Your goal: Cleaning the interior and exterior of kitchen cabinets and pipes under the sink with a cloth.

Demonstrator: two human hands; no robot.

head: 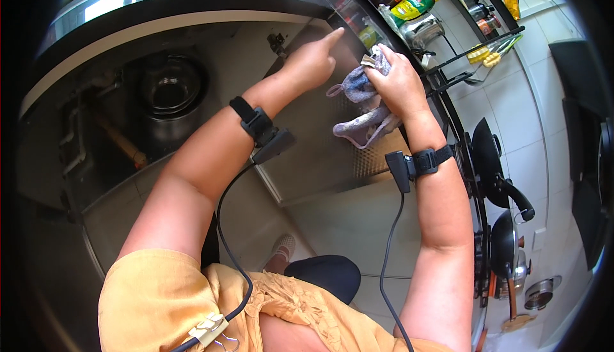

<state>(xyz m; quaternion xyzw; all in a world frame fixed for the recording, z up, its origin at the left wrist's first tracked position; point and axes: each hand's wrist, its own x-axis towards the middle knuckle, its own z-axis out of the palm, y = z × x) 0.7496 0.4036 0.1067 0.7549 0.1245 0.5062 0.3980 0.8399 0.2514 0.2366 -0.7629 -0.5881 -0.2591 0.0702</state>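
My right hand (400,81) grips a bunched purple-grey cleaning cloth (360,83), whose folds and a hanging loop dangle below the fingers. The cloth lies in front of a shiny metal panel (307,160), close to the black-framed glass edge. To the left, my left hand (314,62) reaches toward the same glass edge with its index finger stretched out and the other fingers curled. Nothing shows in that hand; whether the fingertip touches the glass, I cannot tell. Both forearms wear black straps with small cabled devices.
Bottles, among them a green one with a yellow cap (416,4), stand on a rack at the upper right beside a metal pot (422,30). Black pans (489,160) hang or stand along the tiled wall at right. Stacked metal bowls (171,90) sit behind dark glass at left.
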